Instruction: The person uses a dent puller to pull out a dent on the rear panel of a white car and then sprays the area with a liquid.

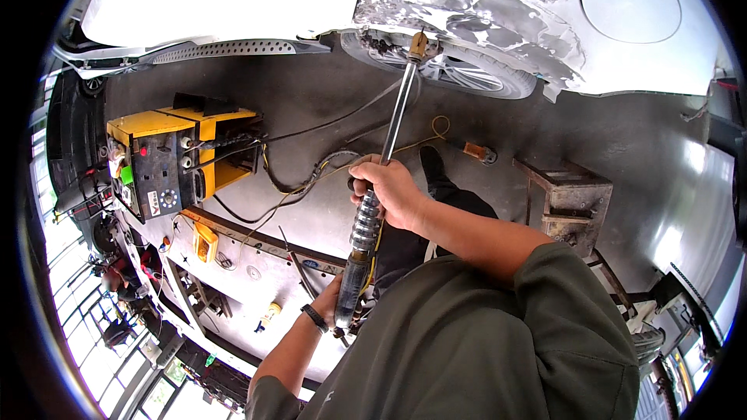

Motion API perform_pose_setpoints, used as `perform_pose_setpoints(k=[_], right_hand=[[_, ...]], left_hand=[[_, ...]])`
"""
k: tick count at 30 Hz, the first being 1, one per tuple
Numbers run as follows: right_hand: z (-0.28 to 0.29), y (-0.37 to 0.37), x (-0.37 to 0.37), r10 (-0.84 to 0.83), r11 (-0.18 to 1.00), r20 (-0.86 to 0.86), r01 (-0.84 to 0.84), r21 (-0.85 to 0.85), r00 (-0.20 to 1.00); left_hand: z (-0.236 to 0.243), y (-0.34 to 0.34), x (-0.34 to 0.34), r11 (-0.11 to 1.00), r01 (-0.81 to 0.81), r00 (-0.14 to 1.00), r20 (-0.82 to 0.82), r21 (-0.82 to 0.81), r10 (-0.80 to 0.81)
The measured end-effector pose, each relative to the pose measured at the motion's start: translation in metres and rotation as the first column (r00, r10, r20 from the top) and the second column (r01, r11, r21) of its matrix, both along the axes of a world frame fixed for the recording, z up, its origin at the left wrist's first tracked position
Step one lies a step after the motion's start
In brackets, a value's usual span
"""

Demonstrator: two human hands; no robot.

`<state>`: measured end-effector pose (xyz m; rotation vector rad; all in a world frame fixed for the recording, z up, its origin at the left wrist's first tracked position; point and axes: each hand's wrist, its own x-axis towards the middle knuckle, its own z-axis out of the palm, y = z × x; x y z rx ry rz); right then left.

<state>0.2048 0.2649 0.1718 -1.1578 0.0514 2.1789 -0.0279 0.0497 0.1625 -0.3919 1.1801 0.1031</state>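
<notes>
A long slide hammer point(399, 113) runs from near my body up to a white car panel point(506, 23) with patchy sanded areas, its brass-coloured tip point(418, 45) at the panel's lower edge above a wheel point(506, 82). My right hand point(381, 190) is closed round the tool just above or at the top of its ribbed metal weight point(364, 229). My left hand point(331, 303) grips the dark rear handle point(350, 288), partly hidden behind it. Cables hang near the tool.
A yellow welding machine point(156, 163) stands left, cables point(327, 120) crossing the floor. A grinder point(478, 152) lies right of my foot point(432, 159), near a rusty metal stand point(568, 202). A long metal bench point(249, 276) is lower left; a person point(113, 284) is in the background.
</notes>
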Motion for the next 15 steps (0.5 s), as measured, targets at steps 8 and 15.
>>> perform_pose_setpoints(k=[8,15], right_hand=[[-0.005,0.000,0.001,0.036,0.999,-0.022,-0.036,-0.012,0.999],[-0.004,0.027,0.013,0.013,1.000,0.019,-0.013,-0.007,1.000]], left_hand=[[-0.002,0.003,-0.001,0.995,0.098,0.995,-0.003,-0.015,-0.098],[0.002,0.006,0.002,0.997,0.069,0.997,0.029,-0.021,-0.068]])
